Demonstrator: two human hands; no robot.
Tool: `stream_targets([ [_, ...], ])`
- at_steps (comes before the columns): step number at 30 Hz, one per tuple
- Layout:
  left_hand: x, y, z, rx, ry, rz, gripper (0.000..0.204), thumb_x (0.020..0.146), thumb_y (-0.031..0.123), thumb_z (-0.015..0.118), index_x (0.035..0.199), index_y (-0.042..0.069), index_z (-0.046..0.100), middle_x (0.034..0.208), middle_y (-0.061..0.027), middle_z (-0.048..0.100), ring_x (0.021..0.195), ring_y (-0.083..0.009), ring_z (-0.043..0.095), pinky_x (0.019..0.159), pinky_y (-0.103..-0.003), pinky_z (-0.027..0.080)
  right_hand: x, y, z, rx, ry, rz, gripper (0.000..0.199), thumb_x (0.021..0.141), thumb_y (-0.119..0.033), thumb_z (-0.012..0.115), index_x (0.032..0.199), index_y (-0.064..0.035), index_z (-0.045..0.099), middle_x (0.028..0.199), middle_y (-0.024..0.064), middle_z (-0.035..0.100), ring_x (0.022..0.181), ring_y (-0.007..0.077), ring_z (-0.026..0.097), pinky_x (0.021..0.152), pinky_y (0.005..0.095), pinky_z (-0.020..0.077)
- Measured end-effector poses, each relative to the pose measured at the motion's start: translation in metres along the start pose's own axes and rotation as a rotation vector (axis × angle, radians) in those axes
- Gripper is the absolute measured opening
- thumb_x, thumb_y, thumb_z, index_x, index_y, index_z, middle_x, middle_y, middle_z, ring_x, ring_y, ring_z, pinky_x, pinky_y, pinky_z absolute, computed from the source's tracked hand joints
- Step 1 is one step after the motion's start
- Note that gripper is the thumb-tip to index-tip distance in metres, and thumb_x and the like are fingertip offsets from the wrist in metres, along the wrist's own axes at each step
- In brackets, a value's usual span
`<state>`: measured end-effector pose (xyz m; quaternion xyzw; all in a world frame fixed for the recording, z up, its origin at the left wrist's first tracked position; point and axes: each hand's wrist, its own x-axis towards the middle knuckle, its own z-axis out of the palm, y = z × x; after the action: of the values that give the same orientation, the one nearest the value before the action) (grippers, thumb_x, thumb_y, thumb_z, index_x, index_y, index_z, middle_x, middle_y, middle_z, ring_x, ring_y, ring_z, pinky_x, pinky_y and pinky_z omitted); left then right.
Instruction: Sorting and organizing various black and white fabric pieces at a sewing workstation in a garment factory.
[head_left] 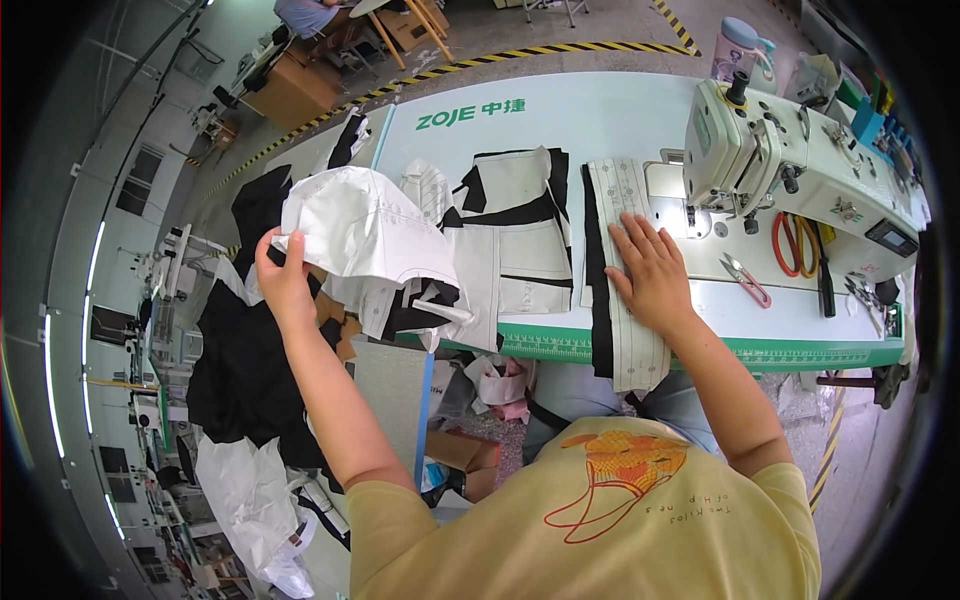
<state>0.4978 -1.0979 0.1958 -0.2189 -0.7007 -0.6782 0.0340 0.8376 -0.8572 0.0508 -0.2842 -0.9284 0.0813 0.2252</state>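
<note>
My left hand (283, 280) is raised at the table's left side, thumb and fingers closed on the edge of a crumpled white sheet (368, 222) marked with fine lines. Black fabric shows beneath that sheet. Fingers stretched out, my right hand (652, 272) lies flat on a long white marked strip (638, 352). Under its left edge runs a black fabric strip (600, 335); both overhang the table's front edge. Between my hands lie several black fabric pieces with white backing, among them a squarish piece (512, 185).
A white sewing machine (770, 165) stands at the right. Near it lie red-handled snips (748, 280), orange-and-red-handled scissors (783, 245) and several small metal tools. A bottle (738, 48) stands behind. Black cloth (245, 365) is heaped on the left; cardboard boxes (465, 455) sit below.
</note>
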Motion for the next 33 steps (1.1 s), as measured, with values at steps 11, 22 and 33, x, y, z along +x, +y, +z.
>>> stream_targets([
  [11, -0.025, 0.036, 0.097, 0.206, -0.312, 0.212, 0.049, 0.08, 0.019, 0.07, 0.122, 0.005, 0.049, 0.123, -0.0115, 0.048, 0.099, -0.0157, 0.054, 0.078, -0.028, 0.05, -0.001, 0.002, 0.004, -0.034, 0.003, -0.025, 0.053, 0.087, -0.034, 0.055, 0.134, -0.011, 0.043, 0.14, 0.0091, 0.041, 0.132, 0.025, 0.035, 0.109, 0.0417, 0.0233],
  [22, -0.089, -0.027, 0.035, 0.724, -1.035, 0.275, 0.034, 0.071, 0.007, 0.07, 0.104, 0.008, 0.063, 0.111, -0.0105, 0.06, 0.106, -0.0287, 0.054, 0.093, -0.037, 0.042, 0.0, 0.002, 0.005, -0.046, -0.016, -0.014, 0.051, 0.088, -0.034, 0.053, 0.133, -0.0112, 0.044, 0.141, 0.0081, 0.04, 0.133, 0.0235, 0.033, 0.11, 0.041, 0.0224],
  [33, -0.094, -0.088, 0.005, 0.52, -0.409, -0.084, 0.017, 0.081, 0.011, 0.066, 0.088, -0.003, 0.061, 0.087, -0.0107, 0.063, 0.076, -0.0217, 0.058, 0.068, -0.03, 0.045, 0.0, 0.001, 0.007, -0.042, -0.026, -0.008, 0.052, 0.088, -0.035, 0.052, 0.134, -0.0122, 0.043, 0.141, 0.0071, 0.039, 0.133, 0.0225, 0.032, 0.11, 0.0405, 0.0211],
])
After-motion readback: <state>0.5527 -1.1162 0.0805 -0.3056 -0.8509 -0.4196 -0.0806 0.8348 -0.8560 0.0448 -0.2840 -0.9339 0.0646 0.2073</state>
